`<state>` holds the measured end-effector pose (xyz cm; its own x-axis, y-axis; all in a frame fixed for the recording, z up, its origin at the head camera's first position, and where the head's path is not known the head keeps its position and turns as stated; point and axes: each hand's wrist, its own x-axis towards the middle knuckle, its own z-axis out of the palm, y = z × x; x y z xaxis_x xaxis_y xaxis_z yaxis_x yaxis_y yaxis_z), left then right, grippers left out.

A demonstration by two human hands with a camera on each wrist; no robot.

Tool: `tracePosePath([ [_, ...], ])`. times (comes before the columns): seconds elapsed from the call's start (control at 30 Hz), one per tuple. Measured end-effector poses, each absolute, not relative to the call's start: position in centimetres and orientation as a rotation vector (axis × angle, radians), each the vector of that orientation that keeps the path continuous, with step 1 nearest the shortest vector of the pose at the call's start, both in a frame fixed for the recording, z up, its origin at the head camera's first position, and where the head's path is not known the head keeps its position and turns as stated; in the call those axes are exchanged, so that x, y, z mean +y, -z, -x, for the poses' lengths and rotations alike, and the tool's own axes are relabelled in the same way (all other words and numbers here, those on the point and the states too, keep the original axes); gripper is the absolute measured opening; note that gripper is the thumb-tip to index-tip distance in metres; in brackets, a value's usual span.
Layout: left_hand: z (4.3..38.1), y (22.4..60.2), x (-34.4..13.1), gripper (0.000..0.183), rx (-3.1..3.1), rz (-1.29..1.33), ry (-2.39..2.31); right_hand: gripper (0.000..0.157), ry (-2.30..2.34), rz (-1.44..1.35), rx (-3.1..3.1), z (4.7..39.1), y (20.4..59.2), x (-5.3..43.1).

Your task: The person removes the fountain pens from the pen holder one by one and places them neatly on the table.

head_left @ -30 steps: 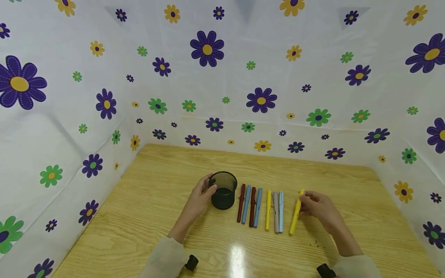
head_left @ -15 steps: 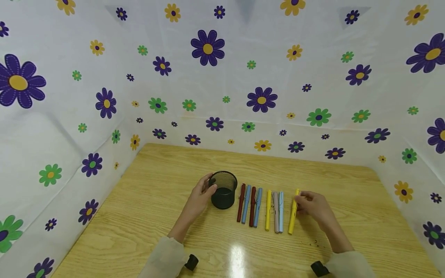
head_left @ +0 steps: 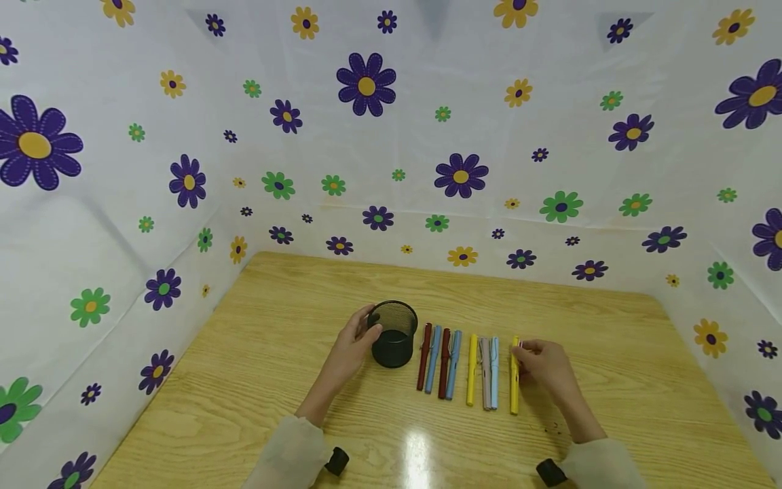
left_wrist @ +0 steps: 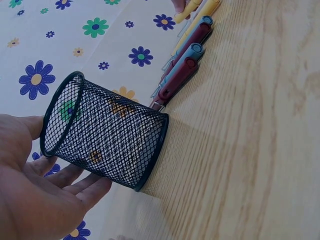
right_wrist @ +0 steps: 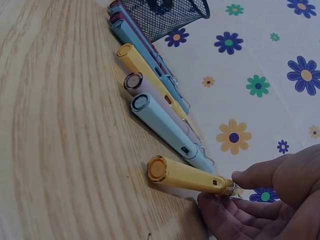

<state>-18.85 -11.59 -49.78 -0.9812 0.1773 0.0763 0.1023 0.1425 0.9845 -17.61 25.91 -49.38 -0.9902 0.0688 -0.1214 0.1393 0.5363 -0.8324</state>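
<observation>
My left hand (head_left: 349,348) grips a black mesh pen holder (head_left: 393,351) by its side, thumb near the rim; the holder stands upright on the table. In the left wrist view the fingers lie along the mesh (left_wrist: 107,130). At the right end of a row of pens, my right hand (head_left: 546,363) pinches a yellow pen (head_left: 514,394) near its clip end. The right wrist view shows this pen's (right_wrist: 185,175) other end low over the wood. Left of it lie a light blue pen (head_left: 494,380), a greyish-pink pen (head_left: 486,384) and another yellow pen (head_left: 471,380).
Between the holder and those pens lie dark red pens (head_left: 423,367) and blue pens (head_left: 451,373), side by side. Small dark specks (head_left: 553,428) dot the wooden table (head_left: 293,292). A flower-print cloth (head_left: 415,136) encloses the back and sides.
My right hand has brought the yellow pen left, closer to the row, and turned it from slanted to nearly parallel with the others. My left hand and the pen holder stay put.
</observation>
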Motion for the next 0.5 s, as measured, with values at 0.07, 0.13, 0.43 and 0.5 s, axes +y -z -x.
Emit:
tracePosePath([
  [0.07,18.9,49.8,-11.6,0.062,2.332,-0.282,-1.996,0.046,1.455,-0.194,2.702,17.6,49.5,25.8],
  [0.13,18.9,49.8,-11.6,0.062,2.334,-0.286,-1.993,0.045,1.454,-0.204,2.708,17.6,49.5,25.6],
  [0.43,18.9,49.9,-11.6,0.062,2.34,-0.287,-1.986,0.041,1.379,-0.219,2.777,17.5,49.2,24.9],
  [0.5,18.9,49.9,-11.6,0.062,2.339,-0.282,-1.985,0.04,1.348,-0.211,2.796,17.5,49.1,24.7],
])
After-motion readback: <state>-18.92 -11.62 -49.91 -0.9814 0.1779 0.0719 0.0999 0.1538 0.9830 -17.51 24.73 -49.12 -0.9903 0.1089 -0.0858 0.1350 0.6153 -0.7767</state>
